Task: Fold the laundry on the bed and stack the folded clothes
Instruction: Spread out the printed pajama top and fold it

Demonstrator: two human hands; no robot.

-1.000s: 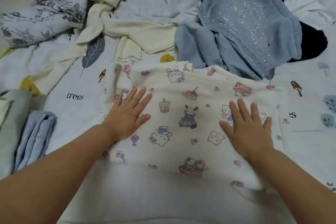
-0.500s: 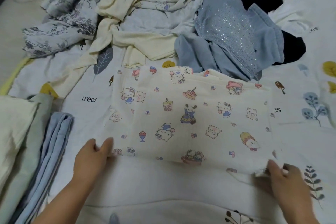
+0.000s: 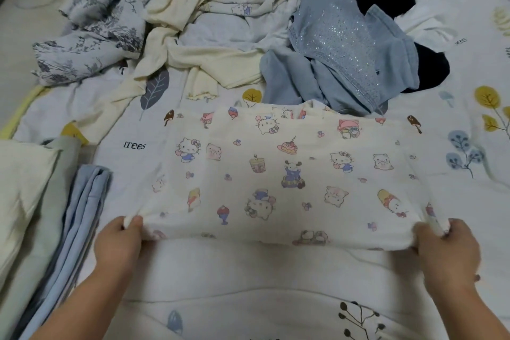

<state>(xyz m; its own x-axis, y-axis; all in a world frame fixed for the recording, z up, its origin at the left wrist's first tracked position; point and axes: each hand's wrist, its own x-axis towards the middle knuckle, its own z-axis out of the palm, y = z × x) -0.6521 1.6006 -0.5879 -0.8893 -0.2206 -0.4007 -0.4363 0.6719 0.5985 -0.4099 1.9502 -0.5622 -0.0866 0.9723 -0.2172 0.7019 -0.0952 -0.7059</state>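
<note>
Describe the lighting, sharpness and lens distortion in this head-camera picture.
Head view: soft, dim indoor light, only faint shadow under the cartoon-print cloth held at its near corners by the left hand and right hand; print slightly soft; sequins on the blue garment glint; wide-angle bending toward the edges.

Both forearms reach forward from the near edge of the scene, bare to as far as can be seen, and angle slightly inward toward the hands. The left hand [image 3: 118,240] sits at the near left, back of the hand up, its fingers curled under and the thumb pressed on top, pinching a fold of fabric at its tip. The right hand [image 3: 448,250] sits at the near right in a mirrored pose, knuckles up, fingers tucked and closed in a pinch. The two hands are well apart, level with each other, wrists straight.
</note>
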